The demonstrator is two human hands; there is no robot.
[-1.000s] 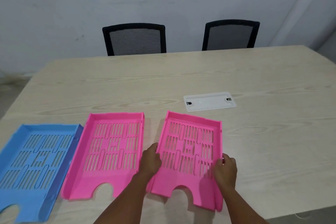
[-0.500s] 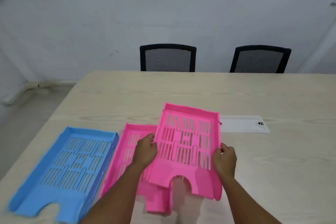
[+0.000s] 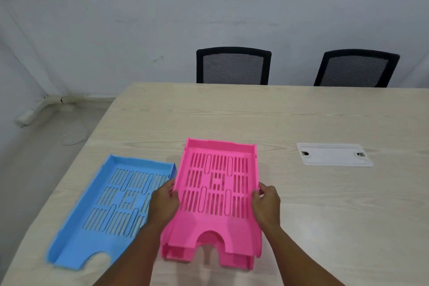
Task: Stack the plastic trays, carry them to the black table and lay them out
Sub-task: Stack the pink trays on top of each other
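Both hands, left (image 3: 165, 202) and right (image 3: 266, 203), are gripping the upper pink tray (image 3: 217, 195) by its side walls at lower centre. Keep it level, aligning its corners over the lower pink tray (image 3: 234, 262) until nested.

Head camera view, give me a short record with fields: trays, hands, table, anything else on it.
top pink tray: held on both sides, set over a second pink tray whose front edge shows beneath
blue tray: flat on the table, left of the pink pair
left hand: grips the top tray's left wall
right hand: grips its right wall
table: light wood
other: white plate; two black chairs
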